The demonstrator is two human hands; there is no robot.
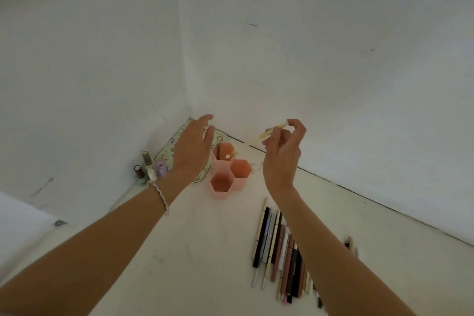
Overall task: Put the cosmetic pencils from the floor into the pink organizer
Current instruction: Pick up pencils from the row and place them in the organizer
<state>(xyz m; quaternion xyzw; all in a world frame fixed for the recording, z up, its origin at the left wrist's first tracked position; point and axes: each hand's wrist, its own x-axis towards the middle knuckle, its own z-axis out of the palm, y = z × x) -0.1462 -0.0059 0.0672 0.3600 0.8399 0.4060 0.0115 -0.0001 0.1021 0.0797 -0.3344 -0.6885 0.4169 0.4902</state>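
The pink organizer point(225, 174), three hexagonal cups joined together, stands on the white floor near the room's corner. Its far cup holds two pencils; the other two cups look empty. My right hand point(283, 156) hovers to the organizer's right and pinches a cream cosmetic pencil point(266, 133), tilted, its lower end pointing toward the cups. My left hand point(193, 147) floats just left of the organizer with fingers spread, holding nothing. A row of several cosmetic pencils point(278, 251) lies on the floor nearer me, partly hidden under my right forearm.
A floral tray point(166, 152) leans in the corner behind my left hand. Several small nail polish bottles point(147, 167) stand to its left. White walls point(333, 59) meet just behind the organizer. One more pencil point(348, 242) lies right of my forearm.
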